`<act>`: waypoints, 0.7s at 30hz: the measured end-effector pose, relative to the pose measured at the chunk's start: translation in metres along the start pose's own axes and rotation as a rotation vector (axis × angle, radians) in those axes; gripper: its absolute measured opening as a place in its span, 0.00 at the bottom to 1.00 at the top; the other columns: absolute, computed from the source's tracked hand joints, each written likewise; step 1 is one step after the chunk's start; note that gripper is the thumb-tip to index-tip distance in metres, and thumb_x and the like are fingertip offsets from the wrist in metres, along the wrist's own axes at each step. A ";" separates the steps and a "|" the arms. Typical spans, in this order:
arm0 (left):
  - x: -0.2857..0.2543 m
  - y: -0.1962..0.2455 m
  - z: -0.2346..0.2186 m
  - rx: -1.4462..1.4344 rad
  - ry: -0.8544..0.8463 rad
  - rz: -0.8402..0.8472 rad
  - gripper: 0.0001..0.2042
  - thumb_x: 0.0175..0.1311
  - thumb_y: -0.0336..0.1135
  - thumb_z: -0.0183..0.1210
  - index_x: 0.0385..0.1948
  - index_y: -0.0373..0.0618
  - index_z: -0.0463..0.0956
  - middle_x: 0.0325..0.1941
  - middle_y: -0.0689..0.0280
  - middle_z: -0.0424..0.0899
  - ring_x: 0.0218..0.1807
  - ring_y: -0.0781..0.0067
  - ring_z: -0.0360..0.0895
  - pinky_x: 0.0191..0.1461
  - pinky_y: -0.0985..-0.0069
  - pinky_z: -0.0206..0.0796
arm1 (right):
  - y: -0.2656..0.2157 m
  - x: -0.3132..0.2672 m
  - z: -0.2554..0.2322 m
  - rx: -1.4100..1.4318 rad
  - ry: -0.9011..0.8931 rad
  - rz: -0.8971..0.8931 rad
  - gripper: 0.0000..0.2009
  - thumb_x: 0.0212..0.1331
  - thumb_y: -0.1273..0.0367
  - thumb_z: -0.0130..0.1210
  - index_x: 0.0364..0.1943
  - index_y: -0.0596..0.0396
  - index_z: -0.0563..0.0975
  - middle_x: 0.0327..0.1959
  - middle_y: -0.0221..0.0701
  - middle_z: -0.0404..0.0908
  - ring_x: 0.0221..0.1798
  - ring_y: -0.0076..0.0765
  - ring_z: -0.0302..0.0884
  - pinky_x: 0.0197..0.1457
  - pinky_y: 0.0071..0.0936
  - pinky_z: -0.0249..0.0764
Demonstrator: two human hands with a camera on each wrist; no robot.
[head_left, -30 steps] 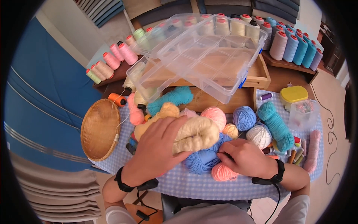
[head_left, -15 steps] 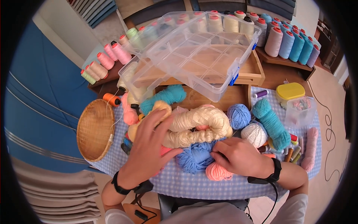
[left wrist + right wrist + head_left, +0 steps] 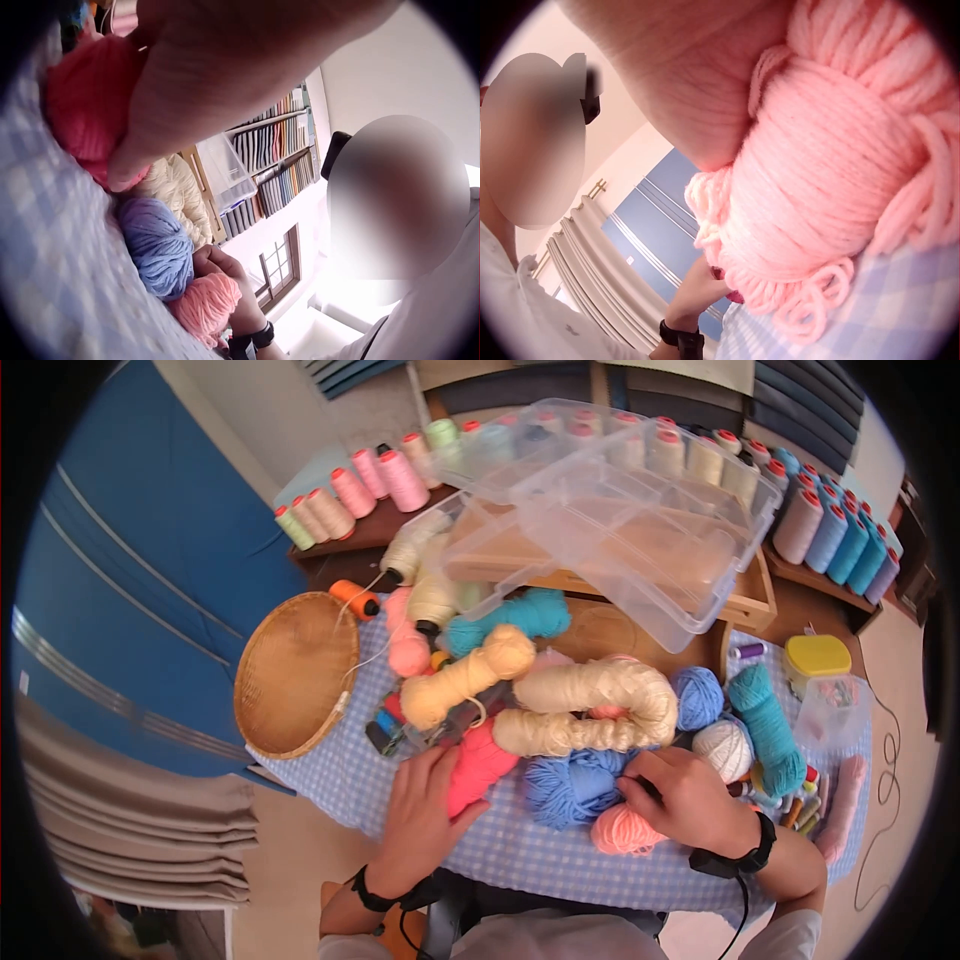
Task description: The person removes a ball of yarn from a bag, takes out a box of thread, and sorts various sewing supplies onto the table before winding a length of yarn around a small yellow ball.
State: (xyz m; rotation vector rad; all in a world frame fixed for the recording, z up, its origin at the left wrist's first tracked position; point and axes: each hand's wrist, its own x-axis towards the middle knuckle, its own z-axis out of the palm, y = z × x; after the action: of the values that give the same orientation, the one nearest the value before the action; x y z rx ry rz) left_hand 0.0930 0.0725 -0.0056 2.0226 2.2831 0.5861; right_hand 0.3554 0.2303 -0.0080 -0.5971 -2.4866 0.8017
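My left hand (image 3: 415, 825) grips the lower end of a coral-red skein of yarn (image 3: 478, 768) at the table's front left; in the left wrist view the thumb presses along the red yarn (image 3: 94, 109). My right hand (image 3: 690, 800) rests, fingers loosely curled and nothing visible in them, beside a blue skein of yarn (image 3: 570, 788) and over a peach skein (image 3: 625, 830). That peach yarn (image 3: 810, 172) fills much of the right wrist view, close to the palm. A looped cream hank (image 3: 600, 705) lies behind the red and blue yarn, with a pale yellow skein (image 3: 468, 678) to its left.
A wicker basket (image 3: 298, 675) leans at the left edge. Clear plastic cases (image 3: 640, 530) stand over a wooden tray (image 3: 750, 590) at the back. Blue and white balls and a teal skein (image 3: 765, 730) lie at right, near a yellow-lidded box (image 3: 818, 656). Thread cones line the back.
My left hand has left the cream hank, which lies flat now, and has come down and toward me onto the red skein. The right hand has barely moved. The head view has shifted.
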 end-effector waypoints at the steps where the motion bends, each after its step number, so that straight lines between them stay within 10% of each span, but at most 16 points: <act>1: -0.001 0.000 0.003 0.030 0.011 0.004 0.35 0.47 0.37 0.71 0.58 0.34 0.65 0.55 0.52 0.69 0.55 0.48 0.67 0.60 0.59 0.60 | 0.000 0.000 0.002 0.000 0.009 0.007 0.07 0.56 0.68 0.58 0.28 0.55 0.74 0.22 0.37 0.76 0.26 0.47 0.76 0.30 0.40 0.71; 13: -0.021 -0.014 -0.021 -0.106 0.081 -0.077 0.32 0.39 0.29 0.67 0.53 0.37 0.67 0.51 0.52 0.70 0.53 0.48 0.69 0.58 0.60 0.63 | -0.002 -0.001 0.003 0.004 0.025 0.014 0.06 0.53 0.71 0.61 0.29 0.56 0.75 0.22 0.39 0.78 0.25 0.48 0.77 0.28 0.41 0.72; 21: -0.032 -0.086 -0.128 -0.496 0.307 -0.415 0.27 0.41 0.28 0.66 0.49 0.39 0.69 0.42 0.64 0.76 0.46 0.73 0.74 0.53 0.76 0.68 | 0.001 -0.002 0.004 0.006 0.042 -0.002 0.06 0.54 0.70 0.60 0.29 0.57 0.75 0.21 0.40 0.78 0.25 0.49 0.77 0.29 0.41 0.72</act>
State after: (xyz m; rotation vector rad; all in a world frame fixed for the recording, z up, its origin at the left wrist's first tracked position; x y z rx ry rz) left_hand -0.0187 0.0020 0.0801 1.2627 2.2943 1.3261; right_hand 0.3551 0.2284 -0.0116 -0.6037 -2.4453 0.7874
